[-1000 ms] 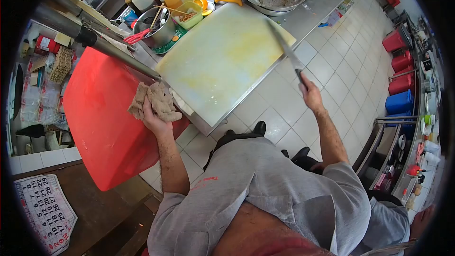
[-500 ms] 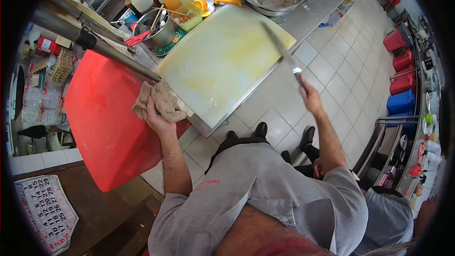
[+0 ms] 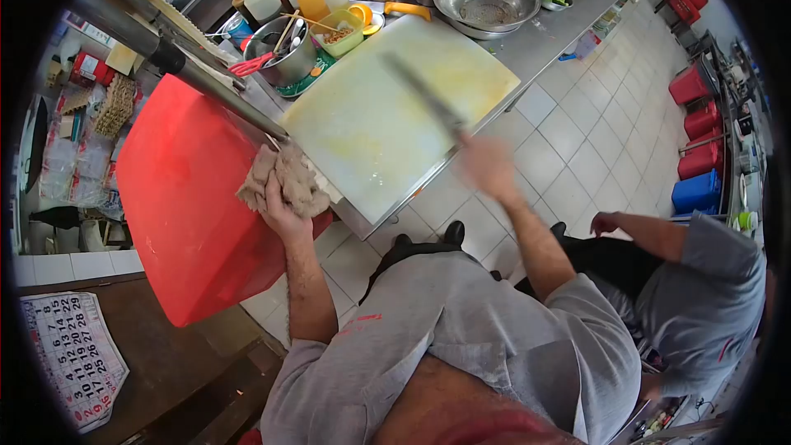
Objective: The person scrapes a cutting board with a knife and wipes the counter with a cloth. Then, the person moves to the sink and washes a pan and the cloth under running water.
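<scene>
My left hand (image 3: 284, 216) is closed on a crumpled brown cloth (image 3: 298, 185) at the near left corner of the cutting board (image 3: 346, 144). In my right hand (image 3: 488, 166), smeared by motion, is the handle of a long-bladed knife (image 3: 420, 95). Its blade slants up and left over the middle of the board; whether it touches the surface I cannot tell. The board is pale with yellowish stains and a few small wet spots near its front.
Behind the board stand squeeze bottles (image 3: 311, 0), a pot of utensils (image 3: 288, 58), a yellow-green container (image 3: 339, 33) and a steel bowl (image 3: 486, 2). A metal pole (image 3: 222, 99) and red plastic sheet (image 3: 198, 206) flank the left side. A co-worker (image 3: 692, 288) is close on my right.
My right hand has swung the knife left and nearer, bringing the blade over the board's middle. My left hand stays on the cloth. The co-worker has come further into view.
</scene>
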Available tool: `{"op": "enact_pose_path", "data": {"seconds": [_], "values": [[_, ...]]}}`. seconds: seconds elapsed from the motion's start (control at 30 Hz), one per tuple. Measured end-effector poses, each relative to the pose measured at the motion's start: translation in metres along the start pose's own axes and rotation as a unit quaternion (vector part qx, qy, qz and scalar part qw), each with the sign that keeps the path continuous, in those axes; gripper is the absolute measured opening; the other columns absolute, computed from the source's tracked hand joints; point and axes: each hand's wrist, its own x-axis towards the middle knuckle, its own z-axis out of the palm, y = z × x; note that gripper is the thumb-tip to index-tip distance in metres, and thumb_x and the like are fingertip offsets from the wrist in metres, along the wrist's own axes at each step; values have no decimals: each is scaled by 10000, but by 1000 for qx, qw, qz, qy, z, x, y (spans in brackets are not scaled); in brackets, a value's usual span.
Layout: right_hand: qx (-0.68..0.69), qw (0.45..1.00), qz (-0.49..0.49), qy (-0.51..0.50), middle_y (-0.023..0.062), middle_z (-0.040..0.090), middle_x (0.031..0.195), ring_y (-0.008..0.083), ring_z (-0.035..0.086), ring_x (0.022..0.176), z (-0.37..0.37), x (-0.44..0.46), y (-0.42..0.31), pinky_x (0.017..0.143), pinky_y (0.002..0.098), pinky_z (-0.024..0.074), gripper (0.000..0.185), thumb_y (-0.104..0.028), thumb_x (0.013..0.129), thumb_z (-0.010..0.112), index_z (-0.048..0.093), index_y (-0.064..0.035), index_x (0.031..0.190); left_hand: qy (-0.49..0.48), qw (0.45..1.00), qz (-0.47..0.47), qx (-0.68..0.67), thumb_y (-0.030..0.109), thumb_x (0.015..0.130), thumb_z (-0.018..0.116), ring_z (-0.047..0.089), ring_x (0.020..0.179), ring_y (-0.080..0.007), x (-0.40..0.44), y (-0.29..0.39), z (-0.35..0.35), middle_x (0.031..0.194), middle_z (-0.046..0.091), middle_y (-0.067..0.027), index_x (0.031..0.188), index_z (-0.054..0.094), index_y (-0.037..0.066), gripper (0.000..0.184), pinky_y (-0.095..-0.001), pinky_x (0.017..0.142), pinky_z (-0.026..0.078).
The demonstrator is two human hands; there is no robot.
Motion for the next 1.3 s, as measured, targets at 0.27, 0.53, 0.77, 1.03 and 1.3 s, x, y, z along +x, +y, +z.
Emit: {"op": "enact_pose_path", "data": {"seconds": [0.27, 0.53, 0.77, 1.03, 1.3], "values": [[-53, 999, -14, 0, 147, 564, 852, 329, 580, 750, -18, -37, -27, 679, 423, 486, 406, -228, 864, 519, 447, -261, 1261, 24, 996, -80, -42, 238, 884, 443, 594, 845, -190, 13, -25, -39, 1016, 577, -85, 1124, 509, 20, 331, -328, 711, 502], [-6, 985, 92, 145, 175, 587, 834, 347, 582, 792, -56, -27, 85, 707, 411, 467, 418, -239, 856, 541, 459, -180, 1262, -72, 996, -52, -23, 125, 862, 474, 545, 1024, -208, 1, -22, 12, 1149, 518, -98, 1172, 466, -10, 338, -328, 850, 468], [72, 995, -68, 30, 143, 571, 812, 315, 563, 707, -26, -61, -2, 645, 385, 475, 444, -155, 818, 598, 480, -162, 1246, -16, 999, -32, -12, 176, 884, 437, 549, 1027, -229, 15, -18, 18, 1132, 531, -105, 1183, 462, -9, 352, -346, 867, 458], [0, 991, -85, -104, 165, 575, 890, 352, 588, 750, 43, -23, -47, 637, 428, 498, 392, -277, 870, 494, 451, -232, 1257, -98, 991, -44, -86, 167, 875, 462, 570, 956, -192, 28, 10, 29, 1093, 543, -83, 1131, 492, -2, 308, -337, 801, 481], [88, 995, -35, -21, 191, 597, 973, 340, 590, 861, -6, 7, -12, 725, 410, 487, 429, -196, 845, 552, 456, -199, 1263, 15, 999, -21, -47, 138, 871, 468, 540, 1020, -188, 17, 1, -10, 1116, 526, -80, 1158, 473, 1, 318, -334, 877, 448]]}}
